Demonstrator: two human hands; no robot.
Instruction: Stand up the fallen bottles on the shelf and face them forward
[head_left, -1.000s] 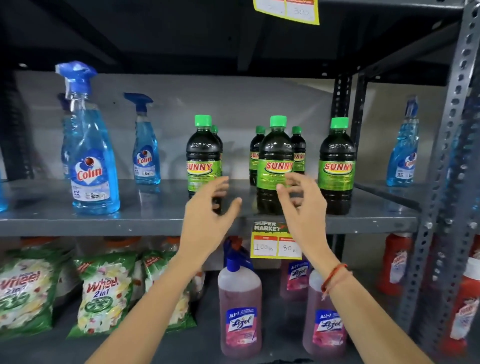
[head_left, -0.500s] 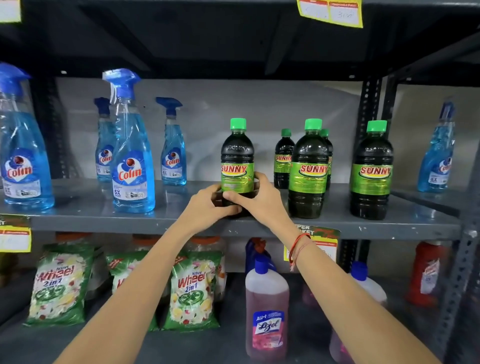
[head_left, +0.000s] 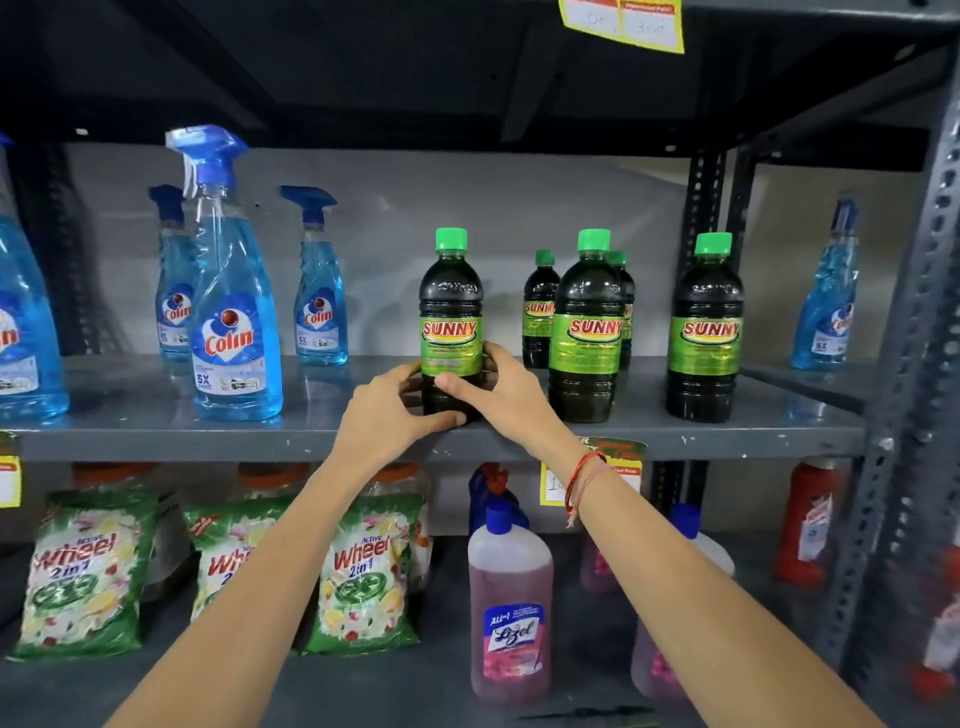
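A dark Sunny bottle (head_left: 451, 312) with a green cap stands upright near the front edge of the grey shelf (head_left: 675, 436), its label facing me. My left hand (head_left: 387, 410) wraps its lower left side and my right hand (head_left: 498, 387) wraps its lower right side, so both grip its base. Two more Sunny bottles stand upright to the right, one (head_left: 587, 332) close by and one (head_left: 705, 332) further along. Smaller-looking Sunny bottles (head_left: 540, 309) stand behind them. All labels in view face forward.
Blue Colin spray bottles (head_left: 236, 332) stand on the left of the same shelf, another (head_left: 828, 317) at far right. Below are Wheel detergent packs (head_left: 363, 577) and Lizol bottles (head_left: 511, 608). A perforated metal upright (head_left: 904, 415) borders the right.
Both hands went from open in front of the shelf to closed around the base of the leftmost Sunny bottle. The view shifted left, bringing more Colin bottles into sight.
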